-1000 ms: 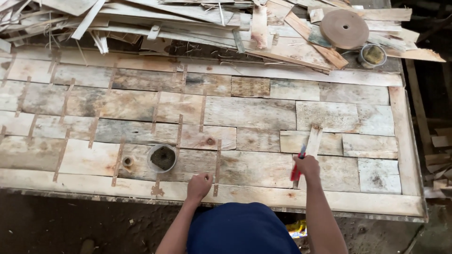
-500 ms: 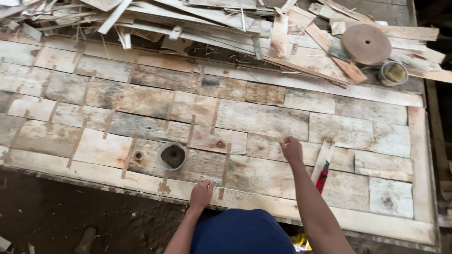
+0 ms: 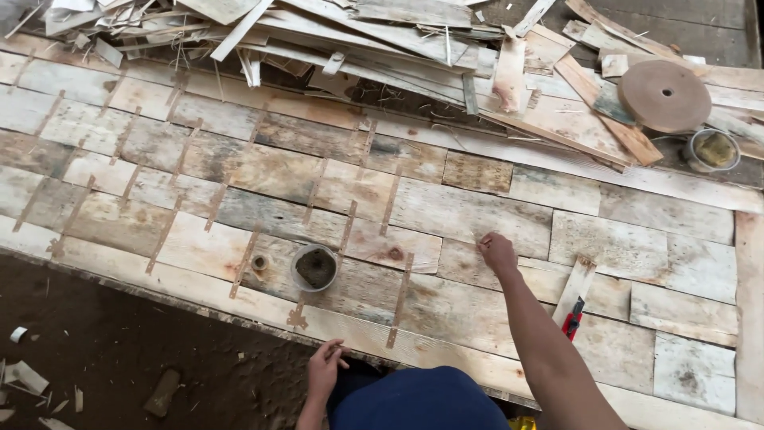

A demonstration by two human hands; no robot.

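The person's head and trunk, seen from above as a dark blue shape, hide the middle of the near edge of the worktop [image 3: 652, 374], a broad panel pieced together from pale, weathered wooden boards with thin brown strips set across the seams. The right arm covers part of the boards on its way out. The right hand [image 3: 498, 252] rests on a board near the middle of the worktop, fingers curled loosely in a narrow grip with nothing visibly held; what the fingertips press on is too small to make out. The left hand [image 3: 325, 368] lies at the near edge, fingers spread flat on the wood, holding nothing. Just right of the right forearm lies a narrow pale wooden strip [image 3: 576, 287], tilted, touching a small red-handled tool [image 3: 571, 322] whose kind is unclear. A round grey tub of dark paste [image 3: 315, 267] sits left of the right hand. Along the far edge lie splintered wood offcuts [image 3: 358, 40], a brown tape roll [image 3: 664, 95] and a small tin [image 3: 714, 150].
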